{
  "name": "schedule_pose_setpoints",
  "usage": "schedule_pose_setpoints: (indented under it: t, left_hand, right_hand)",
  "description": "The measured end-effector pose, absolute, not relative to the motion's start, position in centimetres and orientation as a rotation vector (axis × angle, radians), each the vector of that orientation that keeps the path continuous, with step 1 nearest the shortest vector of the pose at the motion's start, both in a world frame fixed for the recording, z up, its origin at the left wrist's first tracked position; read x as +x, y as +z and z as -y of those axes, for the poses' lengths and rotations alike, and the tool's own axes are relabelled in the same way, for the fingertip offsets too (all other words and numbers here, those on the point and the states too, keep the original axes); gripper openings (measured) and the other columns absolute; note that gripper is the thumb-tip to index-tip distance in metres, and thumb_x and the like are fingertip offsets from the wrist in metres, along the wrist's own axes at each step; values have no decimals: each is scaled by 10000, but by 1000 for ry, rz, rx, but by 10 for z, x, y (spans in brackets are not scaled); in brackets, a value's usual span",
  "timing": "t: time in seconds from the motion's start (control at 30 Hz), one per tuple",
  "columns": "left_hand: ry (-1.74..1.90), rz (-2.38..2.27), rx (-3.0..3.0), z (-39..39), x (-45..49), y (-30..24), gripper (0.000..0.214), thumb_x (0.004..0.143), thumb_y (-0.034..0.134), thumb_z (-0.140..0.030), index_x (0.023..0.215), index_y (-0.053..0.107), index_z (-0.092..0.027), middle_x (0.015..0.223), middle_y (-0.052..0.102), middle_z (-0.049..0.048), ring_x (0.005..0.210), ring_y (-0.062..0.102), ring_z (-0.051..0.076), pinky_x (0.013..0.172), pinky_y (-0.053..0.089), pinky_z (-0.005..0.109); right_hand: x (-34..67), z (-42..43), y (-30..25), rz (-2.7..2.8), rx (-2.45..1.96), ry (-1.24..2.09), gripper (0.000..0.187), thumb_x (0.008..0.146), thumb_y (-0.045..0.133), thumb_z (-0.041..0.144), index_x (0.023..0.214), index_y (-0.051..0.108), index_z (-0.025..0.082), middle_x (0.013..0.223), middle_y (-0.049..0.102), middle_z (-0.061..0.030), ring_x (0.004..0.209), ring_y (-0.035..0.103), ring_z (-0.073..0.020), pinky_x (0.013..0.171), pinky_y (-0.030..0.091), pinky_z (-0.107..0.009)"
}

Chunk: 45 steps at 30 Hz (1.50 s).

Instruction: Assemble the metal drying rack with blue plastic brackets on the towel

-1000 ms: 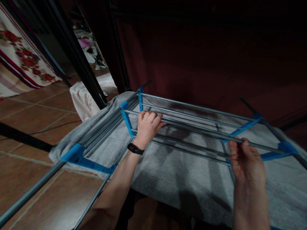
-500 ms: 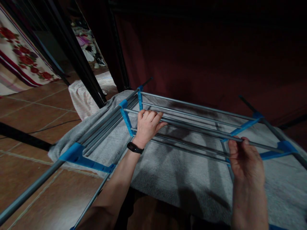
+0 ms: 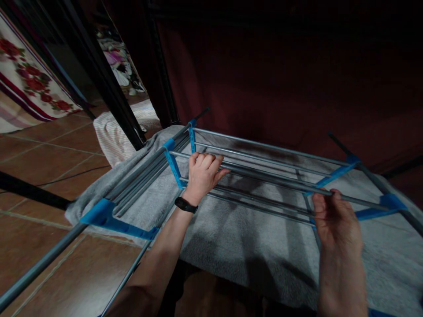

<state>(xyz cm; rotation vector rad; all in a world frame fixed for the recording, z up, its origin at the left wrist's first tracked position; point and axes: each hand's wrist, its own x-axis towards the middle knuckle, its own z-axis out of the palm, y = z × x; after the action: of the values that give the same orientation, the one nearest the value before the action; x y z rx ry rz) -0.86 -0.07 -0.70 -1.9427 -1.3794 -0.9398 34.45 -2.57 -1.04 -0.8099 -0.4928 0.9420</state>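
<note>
Barely shifted: left hand point(image 3: 201, 174), right hand point(image 3: 335, 220) gripped smooth round steel rail point(image 3: 274, 178) (fuzzy grey towel point(image 3: 238, 237) beneath); black post point(image 3: 109, 88) at 10 o'clock.

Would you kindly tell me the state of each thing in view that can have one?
Left hand: shut around the rod.
Right hand: shut on the same rod, further along.
Rack: lying over the towel, rods seated in blue connectors.
Towel: spread out under the rack.
Wristband: fastened on the left wrist.
Striped cloth: bunched on the floor.

Head-worn view, looking forward and down — close above drying rack point(image 3: 264, 175)
</note>
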Motion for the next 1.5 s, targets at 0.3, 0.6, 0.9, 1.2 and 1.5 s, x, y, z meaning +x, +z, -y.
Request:
schedule_pose_setpoints:
  t: [0.3, 0.6, 0.9, 1.2, 1.5]
  left_hand:
    - [-959, 1351, -1926, -1, -9, -8, 311, 895, 602, -388, 1144, 623, -204, 903, 637, 73, 925, 552, 255, 920, 346, 430]
    - [-960, 1364, -1931, -1, -9, -10, 332, 905, 575, -421, 1146, 631, -201, 894, 630, 79, 923, 546, 257, 931, 337, 435]
    - [-961, 1354, -1934, -1, -9, -9, 340, 902, 581, -421, 1144, 624, -187, 901, 637, 78, 928, 545, 255, 937, 331, 428]
    - [-934, 1380, -1943, 1, -9, -7, 337, 902, 579, -413, 1150, 625, -190, 911, 627, 79, 930, 536, 258, 955, 330, 440]
    - [-926, 1384, -1950, 1, -8, -8, 357, 888, 601, -404, 1173, 609, -190, 913, 628, 78, 926, 539, 264, 950, 343, 452]
  right_hand:
    - [347, 25, -11, 493, -783, 1004, 163, 656, 779, 143, 793, 691, 126, 844, 713, 0, 788, 721, -152, 835, 612, -305]
    - [345, 26, -9, 569, -799, 1027, 141, 723, 738, 169, 850, 699, 119, 944, 724, -48, 784, 719, -137, 826, 606, -279]
    - [344, 26, -8, 531, -813, 1022, 79, 761, 672, 156, 828, 708, 135, 915, 728, -44, 809, 723, -148, 812, 610, -284]
    - [342, 27, -2, 474, -803, 1066, 131, 803, 599, 158, 875, 699, 114, 881, 734, -74, 788, 717, -143, 821, 607, -289]
    - [347, 27, -2, 462, -777, 1088, 225, 895, 492, 220, 874, 693, 122, 934, 725, -90, 958, 699, -162, 849, 594, -304]
